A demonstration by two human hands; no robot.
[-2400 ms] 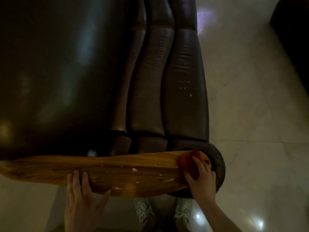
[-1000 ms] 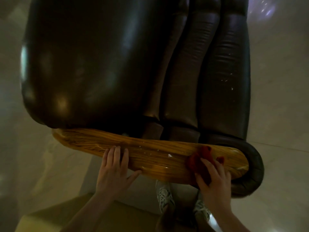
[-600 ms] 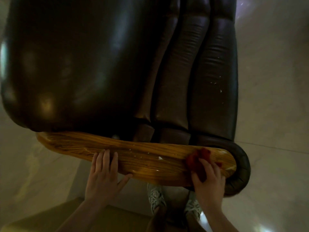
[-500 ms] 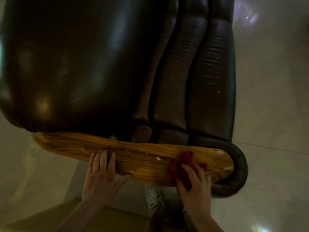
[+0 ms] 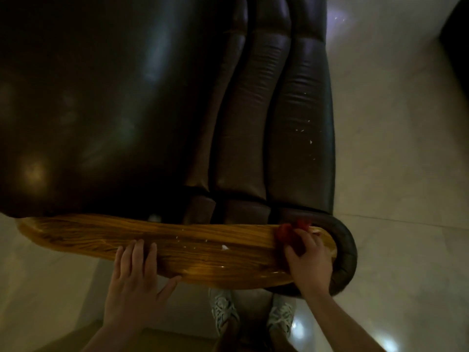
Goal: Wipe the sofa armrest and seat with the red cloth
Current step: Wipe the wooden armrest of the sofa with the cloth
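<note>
The right hand (image 5: 308,260) presses the bunched red cloth (image 5: 289,231) onto the wooden armrest (image 5: 193,246) at its right end; the left hand (image 5: 133,280) rests flat, empty. Best sweep leftward, gathering the white crumbs (image 5: 224,247)

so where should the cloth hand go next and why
Probably a sweep leftward along the wooden armrest. The right hand presses the red cloth at the armrest's right end, while white crumbs lie on the wood between it and the left hand, which rests flat.
</note>
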